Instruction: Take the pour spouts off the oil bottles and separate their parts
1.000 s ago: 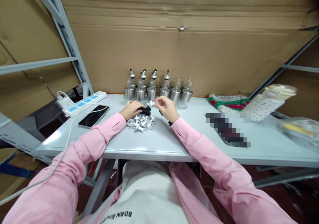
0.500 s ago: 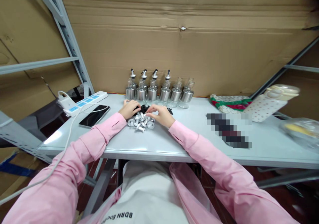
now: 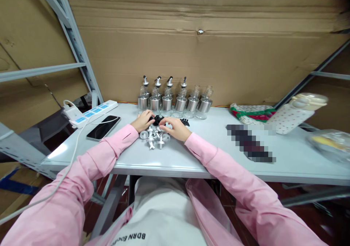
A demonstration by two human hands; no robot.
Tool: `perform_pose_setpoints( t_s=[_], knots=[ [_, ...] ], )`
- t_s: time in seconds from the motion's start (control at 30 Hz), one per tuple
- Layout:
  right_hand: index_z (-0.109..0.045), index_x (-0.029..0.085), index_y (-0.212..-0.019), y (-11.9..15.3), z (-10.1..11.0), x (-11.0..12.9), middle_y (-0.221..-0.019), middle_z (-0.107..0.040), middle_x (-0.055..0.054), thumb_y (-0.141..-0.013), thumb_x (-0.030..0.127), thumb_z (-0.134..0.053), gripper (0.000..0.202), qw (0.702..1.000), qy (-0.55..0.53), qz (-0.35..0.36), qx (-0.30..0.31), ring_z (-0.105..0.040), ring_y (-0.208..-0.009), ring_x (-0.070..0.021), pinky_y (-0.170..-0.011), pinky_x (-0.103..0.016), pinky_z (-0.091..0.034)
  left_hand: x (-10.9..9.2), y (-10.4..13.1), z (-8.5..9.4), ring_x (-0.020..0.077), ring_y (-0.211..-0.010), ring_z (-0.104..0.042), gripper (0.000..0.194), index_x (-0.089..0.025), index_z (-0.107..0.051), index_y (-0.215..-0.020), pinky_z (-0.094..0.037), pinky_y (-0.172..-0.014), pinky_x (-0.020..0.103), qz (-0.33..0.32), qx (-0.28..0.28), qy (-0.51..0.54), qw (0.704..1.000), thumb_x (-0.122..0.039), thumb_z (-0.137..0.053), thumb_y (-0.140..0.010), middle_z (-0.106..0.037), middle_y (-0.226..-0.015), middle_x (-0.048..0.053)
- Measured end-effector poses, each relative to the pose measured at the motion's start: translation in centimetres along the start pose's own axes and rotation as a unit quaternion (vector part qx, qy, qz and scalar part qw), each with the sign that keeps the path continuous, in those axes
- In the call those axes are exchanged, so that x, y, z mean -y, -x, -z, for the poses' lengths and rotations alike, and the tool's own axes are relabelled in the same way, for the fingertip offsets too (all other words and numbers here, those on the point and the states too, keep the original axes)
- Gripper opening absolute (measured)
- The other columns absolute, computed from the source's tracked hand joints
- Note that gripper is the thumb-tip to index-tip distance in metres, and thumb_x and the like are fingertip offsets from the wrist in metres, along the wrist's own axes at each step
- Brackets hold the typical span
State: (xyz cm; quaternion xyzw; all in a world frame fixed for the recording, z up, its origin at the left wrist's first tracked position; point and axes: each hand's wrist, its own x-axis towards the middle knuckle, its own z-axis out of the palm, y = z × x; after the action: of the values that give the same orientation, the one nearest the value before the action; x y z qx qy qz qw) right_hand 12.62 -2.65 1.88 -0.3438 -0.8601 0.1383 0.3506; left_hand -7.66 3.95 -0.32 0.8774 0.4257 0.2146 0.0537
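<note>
Several silver spout pieces [image 3: 151, 140] lie in a loose pile on the grey table [image 3: 175, 158]. Just behind them is a heap of small black parts [image 3: 158, 120]. My left hand [image 3: 143, 121] rests at the left side of the black heap with its fingers bent; whether they grip a part is too small to tell. From the right, my right hand [image 3: 176, 127] reaches to the heap, thumb and forefinger near the black parts, and its grip is also unclear. More black pieces [image 3: 185, 122] lie beyond my right hand.
Glass bottles with steel sleeves [image 3: 167, 103] stand in rows behind my hands, several with pourers [image 3: 158, 81]. A phone [image 3: 104, 128] and power strip [image 3: 94, 113] lie left. On the right are a patterned pouch [image 3: 253, 113], a white dotted container [image 3: 291, 118] and a plastic-covered bowl [image 3: 332, 144].
Some silver pieces at the front of the pile have shifted toward the table's front edge. Both hands have moved only slightly and stay at the black heap.
</note>
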Motion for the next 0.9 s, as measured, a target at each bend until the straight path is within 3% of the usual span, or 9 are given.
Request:
perform_pose_setpoints(
  t_s=[0.1, 0.23, 0.4, 0.7, 0.8, 0.9],
  knots=[
    [-0.061, 0.017, -0.083, 0.0, 0.1, 0.0, -0.082, -0.067, -0.003, -0.083, 0.025, -0.053, 0.011, 1.000, 0.000, -0.003, -0.003, -0.059, -0.075, -0.0146, -0.066, -0.024, -0.041, -1.0, 0.4, 0.3, 0.0252, -0.117, -0.041, 0.033, -0.019, -0.046, -0.111, -0.034, -0.093, 0.050, 0.042, -0.009, -0.018, 0.999, -0.040, -0.037, -0.088, -0.044, -0.123, 0.011],
    [-0.061, 0.018, -0.083, 0.0, 0.2, 0.1, -0.081, -0.067, -0.003, -0.083, 0.026, -0.052, 0.012, 1.000, 0.003, 0.000, -0.006, -0.059, -0.074, -0.0142, -0.063, -0.024, -0.041, -1.9, 1.1, 1.2, 0.0318, -0.121, -0.035, 0.049, -0.018, -0.042, -0.120, -0.029, -0.093, 0.060, 0.184, -0.075, -0.072, 0.977, -0.053, -0.028, -0.088, -0.037, -0.134, 0.016],
    [-0.062, 0.017, -0.084, -0.1, 0.2, 0.1, -0.080, -0.066, -0.003, -0.083, 0.025, -0.052, 0.013, 1.000, 0.008, 0.002, -0.005, -0.059, -0.072, -0.0138, -0.062, -0.023, -0.041, -0.6, 1.4, 2.6, 0.0372, -0.122, -0.033, 0.063, -0.017, -0.044, -0.123, -0.033, -0.089, 0.061, 0.293, -0.071, -0.127, 0.945, -0.062, -0.024, -0.084, -0.032, -0.139, 0.018],
    [-0.061, 0.018, -0.086, 0.0, 0.3, -0.2, -0.080, -0.067, -0.004, -0.084, 0.029, -0.053, 0.014, 0.999, 0.021, -0.006, -0.043, -0.061, -0.076, -0.0158, -0.071, -0.027, -0.042, 2.4, 1.5, 3.4, 0.0475, -0.124, -0.023, 0.080, -0.014, -0.040, -0.130, -0.032, -0.087, 0.065, 0.379, -0.010, -0.154, 0.913, -0.071, -0.024, -0.077, -0.018, -0.146, 0.020],
    [-0.060, 0.018, -0.088, 0.0, 0.3, -0.2, -0.081, -0.067, -0.003, -0.084, 0.030, -0.052, 0.015, 0.999, 0.012, -0.006, -0.049, -0.061, -0.076, -0.0156, -0.071, -0.027, -0.043, 2.6, 1.5, 3.3, 0.0499, -0.124, -0.022, 0.077, -0.016, -0.043, -0.129, -0.032, -0.083, 0.068, 0.372, -0.019, -0.160, 0.914, -0.071, -0.029, -0.076, -0.020, -0.146, 0.019],
    [-0.060, 0.019, -0.090, 0.0, 0.4, -0.1, -0.082, -0.067, -0.003, -0.084, 0.031, -0.052, 0.016, 0.998, 0.008, -0.010, -0.067, -0.062, -0.076, -0.0157, -0.069, -0.026, -0.043, 1.9, 1.5, 3.3, 0.0464, -0.127, -0.020, 0.072, -0.015, -0.044, -0.128, -0.033, -0.084, 0.068, 0.337, -0.049, -0.177, 0.923, -0.066, -0.028, -0.080, -0.020, -0.146, 0.019]
  ],
)
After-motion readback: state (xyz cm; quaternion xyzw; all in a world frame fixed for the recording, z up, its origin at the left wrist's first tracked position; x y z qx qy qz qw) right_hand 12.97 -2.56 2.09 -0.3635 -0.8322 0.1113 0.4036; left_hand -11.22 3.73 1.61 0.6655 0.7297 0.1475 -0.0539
